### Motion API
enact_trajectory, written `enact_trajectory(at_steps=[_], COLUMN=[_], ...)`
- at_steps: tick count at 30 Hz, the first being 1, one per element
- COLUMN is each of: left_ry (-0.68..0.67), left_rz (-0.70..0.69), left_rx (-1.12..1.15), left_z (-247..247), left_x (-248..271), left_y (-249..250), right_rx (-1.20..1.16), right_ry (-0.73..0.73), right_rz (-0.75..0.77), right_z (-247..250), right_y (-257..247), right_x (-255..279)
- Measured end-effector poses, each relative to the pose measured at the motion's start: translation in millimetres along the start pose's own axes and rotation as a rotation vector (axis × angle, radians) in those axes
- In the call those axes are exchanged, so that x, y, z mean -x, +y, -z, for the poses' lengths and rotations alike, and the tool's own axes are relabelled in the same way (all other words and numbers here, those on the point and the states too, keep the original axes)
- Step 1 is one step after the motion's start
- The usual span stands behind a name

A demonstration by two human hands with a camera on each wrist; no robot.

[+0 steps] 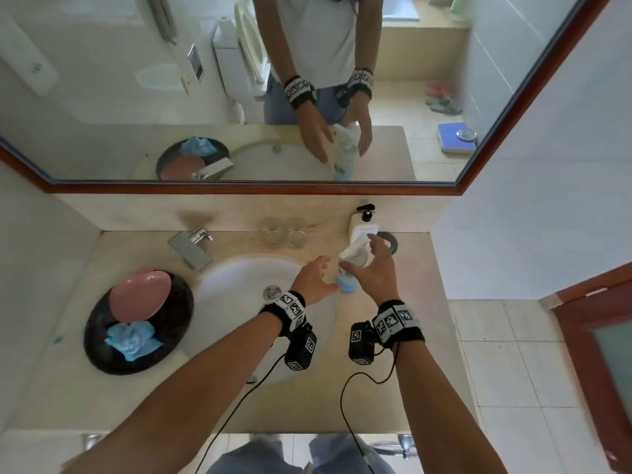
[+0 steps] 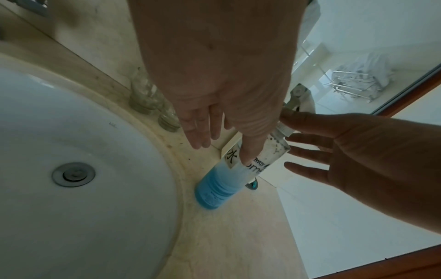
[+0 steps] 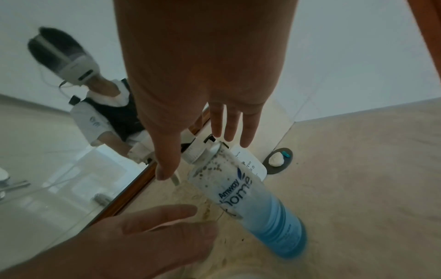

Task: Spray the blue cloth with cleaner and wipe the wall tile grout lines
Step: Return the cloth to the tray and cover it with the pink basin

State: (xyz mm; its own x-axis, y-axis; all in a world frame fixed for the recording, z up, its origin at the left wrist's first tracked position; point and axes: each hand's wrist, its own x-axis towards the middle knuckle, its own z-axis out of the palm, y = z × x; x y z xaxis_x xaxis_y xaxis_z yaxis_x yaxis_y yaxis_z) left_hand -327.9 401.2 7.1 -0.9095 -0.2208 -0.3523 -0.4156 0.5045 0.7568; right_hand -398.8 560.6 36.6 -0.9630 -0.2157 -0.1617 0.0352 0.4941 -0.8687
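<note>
From the head camera, a tall clear-plastic spray bottle with blue cleaner in its lower part and a white trigger head [image 1: 349,268] stands upright on the beige stone bench [image 1: 393,388], just right of the round white sink basin [image 1: 239,292]. The left hand [image 1: 316,278] and the right hand [image 1: 374,273] flank it with fingers spread, neither yet closed round it. The crumpled blue cloth [image 1: 131,338] lies well apart, in a black oval tray [image 1: 99,350] left of the basin, beside a pink dish [image 1: 140,294]. In the left wrist view, the left hand [image 2: 214,75] is flat and loose, its thumb lying across the bottle [image 2: 222,185] at the label; whether it touches is unclear. The right hand [image 2: 358,156] comes in from the side with straight fingers [image 2: 307,168] just short of the plastic. In the right wrist view, the right hand [image 3: 198,66] hangs open above the trigger head, the bottle [image 3: 253,192] below, the left hand [image 3: 133,241] open beside it. The bottle looks light, less than half full, rigid but smooth and probably slick, and top-heavy enough to tip; the neck under the trigger seems the surest hold. The cloth should be soft and limp, easy to bunch anywhere.
</note>
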Motion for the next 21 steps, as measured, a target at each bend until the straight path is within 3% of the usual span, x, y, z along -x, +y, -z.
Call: enact_trajectory(at_steps=[8,14,21], left_ry=[0.034,0.055,0.178], left_rz=[0.016,0.014,0.011], left_rx=[0.014,0.056,0.1], left_z=[-15,-15,36], left_x=[-9,-8,30], left_y=[-5,-5,-53], right_rx=[0.125,0.192,0.185], right_ry=[-0.095,-0.043,-0.162], right_rz=[0.081,0.102,0.228], right_z=[-3,-8,-65], right_y=[2,-3,-63], right_x=[-8,-6,31])
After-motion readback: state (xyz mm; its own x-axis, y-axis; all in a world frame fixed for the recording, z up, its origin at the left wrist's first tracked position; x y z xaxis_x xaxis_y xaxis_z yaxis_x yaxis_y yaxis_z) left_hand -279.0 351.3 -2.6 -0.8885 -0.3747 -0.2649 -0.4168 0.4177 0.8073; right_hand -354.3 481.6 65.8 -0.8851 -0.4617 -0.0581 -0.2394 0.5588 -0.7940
